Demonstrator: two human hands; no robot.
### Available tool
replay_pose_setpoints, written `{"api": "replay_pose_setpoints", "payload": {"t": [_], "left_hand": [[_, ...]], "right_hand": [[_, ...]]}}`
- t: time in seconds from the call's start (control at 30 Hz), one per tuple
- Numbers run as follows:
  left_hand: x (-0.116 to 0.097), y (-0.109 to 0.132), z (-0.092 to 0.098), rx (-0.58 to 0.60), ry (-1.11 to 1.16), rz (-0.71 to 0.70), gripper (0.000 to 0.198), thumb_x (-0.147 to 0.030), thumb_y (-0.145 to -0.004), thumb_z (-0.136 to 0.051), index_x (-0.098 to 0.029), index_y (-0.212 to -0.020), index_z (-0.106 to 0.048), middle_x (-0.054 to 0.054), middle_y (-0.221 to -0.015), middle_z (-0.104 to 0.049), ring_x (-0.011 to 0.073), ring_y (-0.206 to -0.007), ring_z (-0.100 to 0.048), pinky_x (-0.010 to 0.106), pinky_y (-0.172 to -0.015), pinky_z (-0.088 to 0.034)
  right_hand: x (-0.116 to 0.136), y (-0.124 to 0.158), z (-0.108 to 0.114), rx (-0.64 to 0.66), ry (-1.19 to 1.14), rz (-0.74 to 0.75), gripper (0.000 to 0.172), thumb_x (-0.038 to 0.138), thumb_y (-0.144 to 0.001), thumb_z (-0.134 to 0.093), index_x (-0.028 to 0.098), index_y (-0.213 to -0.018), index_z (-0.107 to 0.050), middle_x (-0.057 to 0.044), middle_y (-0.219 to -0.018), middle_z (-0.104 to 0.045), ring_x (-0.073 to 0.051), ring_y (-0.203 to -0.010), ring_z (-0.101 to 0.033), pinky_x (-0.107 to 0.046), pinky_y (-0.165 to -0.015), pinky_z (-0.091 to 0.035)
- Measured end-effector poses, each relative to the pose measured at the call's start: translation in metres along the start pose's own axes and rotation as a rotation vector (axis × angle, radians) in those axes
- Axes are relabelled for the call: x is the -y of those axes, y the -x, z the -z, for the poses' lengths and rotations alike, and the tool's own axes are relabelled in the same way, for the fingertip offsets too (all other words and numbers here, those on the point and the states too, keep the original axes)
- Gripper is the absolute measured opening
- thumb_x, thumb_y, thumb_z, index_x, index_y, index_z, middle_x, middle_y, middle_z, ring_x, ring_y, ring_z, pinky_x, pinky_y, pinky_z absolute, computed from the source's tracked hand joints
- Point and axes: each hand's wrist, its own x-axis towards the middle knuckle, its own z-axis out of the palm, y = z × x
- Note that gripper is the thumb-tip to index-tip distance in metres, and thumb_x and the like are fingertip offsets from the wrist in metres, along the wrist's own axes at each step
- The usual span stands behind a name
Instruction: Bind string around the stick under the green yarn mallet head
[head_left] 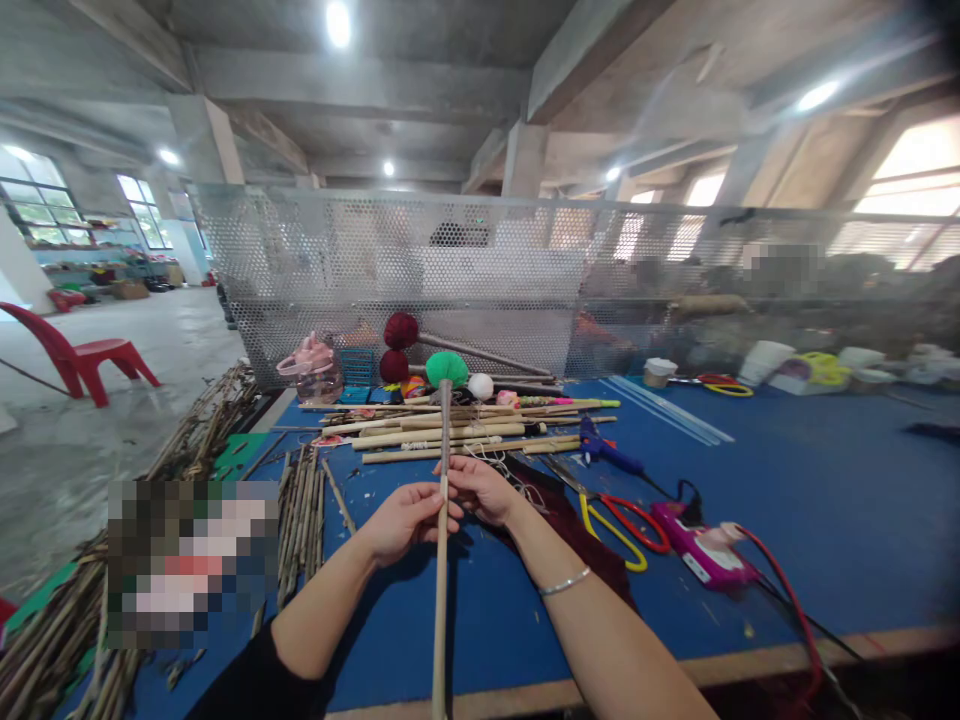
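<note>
A long thin bamboo stick (441, 590) runs from the table's near edge up toward the yarn balls, its far part wrapped in grey cord. My left hand (403, 520) is closed round the stick near its middle. My right hand (481, 488) pinches the stick from the other side, just above the left hand, with thin string trailing beside it. A silver bangle (564, 582) sits on my right wrist.
On the blue table (825, 540): bamboo sticks (442, 432), dark red, green and white yarn balls (447, 368), a blue glue gun (609, 454), red and yellow scissors (622, 520), a pink tool with red cable (705, 555). Stick bundles (300, 520) lie left. Mesh screen (480, 270) behind, red chair (82, 358) far left.
</note>
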Motion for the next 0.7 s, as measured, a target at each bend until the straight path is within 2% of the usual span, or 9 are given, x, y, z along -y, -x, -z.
{"api": "replay_pose_setpoints", "payload": {"t": [0.07,0.13,0.27,0.37,0.5,0.57,0.63,0.7], "left_hand": [[0.001,0.0,0.0,-0.015,-0.004,0.015,0.033,-0.036,-0.068,-0.064,-0.014,-0.09,-0.056,0.009,-0.082,-0.063,0.0129,-0.064,-0.06,0.021,-0.052,-0.043],[0.003,-0.002,0.0,-0.082,-0.076,-0.014,0.032,-0.037,-0.066,-0.065,-0.014,-0.087,-0.055,0.006,-0.073,-0.063,0.0121,-0.058,-0.058,0.02,-0.048,-0.041],[0.005,-0.005,0.003,-0.199,-0.22,-0.087,0.033,-0.034,-0.057,-0.073,-0.011,-0.072,-0.053,-0.001,-0.052,-0.055,0.0079,-0.046,-0.051,0.019,-0.046,-0.038],[0.003,-0.005,0.004,-0.171,-0.153,-0.042,0.034,-0.035,-0.059,-0.072,-0.011,-0.075,-0.055,0.003,-0.061,-0.059,0.0087,-0.051,-0.055,0.02,-0.05,-0.041],[0.0,-0.003,0.003,-0.094,-0.109,0.054,0.036,-0.039,-0.063,-0.067,-0.011,-0.084,-0.056,0.008,-0.077,-0.063,0.0101,-0.057,-0.058,0.02,-0.05,-0.041],[0.0,-0.003,0.004,-0.159,-0.241,-0.024,0.037,-0.041,-0.062,-0.068,-0.012,-0.081,-0.056,0.004,-0.067,-0.061,0.008,-0.05,-0.053,0.018,-0.045,-0.036],[0.001,-0.004,0.005,-0.274,-0.414,-0.143,0.035,-0.04,-0.058,-0.07,-0.013,-0.073,-0.054,-0.003,-0.051,-0.054,0.0048,-0.04,-0.044,0.016,-0.039,-0.028],[0.001,-0.005,0.008,-0.333,-0.525,-0.176,0.034,-0.04,-0.055,-0.071,-0.014,-0.066,-0.052,-0.006,-0.043,-0.047,0.0039,-0.036,-0.038,0.017,-0.038,-0.025]], "right_hand": [[-0.003,-0.002,-0.002,-0.026,0.014,0.036,0.027,0.033,-0.065,-0.067,0.014,-0.08,-0.055,0.005,-0.054,-0.049,-0.002,-0.038,-0.035,-0.017,-0.037,-0.018],[-0.006,-0.005,-0.004,-0.058,0.046,0.073,0.027,0.033,-0.063,-0.069,0.013,-0.074,-0.055,0.003,-0.057,-0.05,-0.004,-0.044,-0.04,-0.017,-0.041,-0.025],[-0.009,-0.008,-0.007,-0.138,0.117,0.102,0.028,0.033,-0.061,-0.07,0.013,-0.071,-0.054,0.003,-0.057,-0.051,-0.004,-0.045,-0.039,-0.018,-0.044,-0.027],[-0.009,-0.007,-0.006,-0.117,0.099,0.048,0.029,0.035,-0.064,-0.068,0.014,-0.078,-0.055,0.004,-0.055,-0.049,-0.003,-0.04,-0.034,-0.018,-0.04,-0.021],[-0.01,-0.007,-0.003,-0.072,0.062,0.042,0.03,0.035,-0.064,-0.068,0.014,-0.08,-0.056,0.003,-0.057,-0.051,-0.005,-0.045,-0.042,-0.018,-0.044,-0.026],[-0.011,-0.008,-0.003,-0.101,0.079,0.074,0.029,0.034,-0.061,-0.07,0.013,-0.075,-0.056,0.002,-0.058,-0.052,-0.006,-0.048,-0.043,-0.018,-0.047,-0.028],[-0.011,-0.009,-0.004,-0.146,0.117,0.082,0.031,0.035,-0.059,-0.071,0.012,-0.073,-0.056,0.003,-0.058,-0.052,-0.005,-0.048,-0.041,-0.019,-0.047,-0.028],[-0.012,-0.01,-0.003,-0.184,0.17,0.074,0.032,0.036,-0.059,-0.071,0.012,-0.072,-0.056,0.003,-0.056,-0.051,-0.005,-0.048,-0.039,-0.019,-0.047,-0.028]]}}
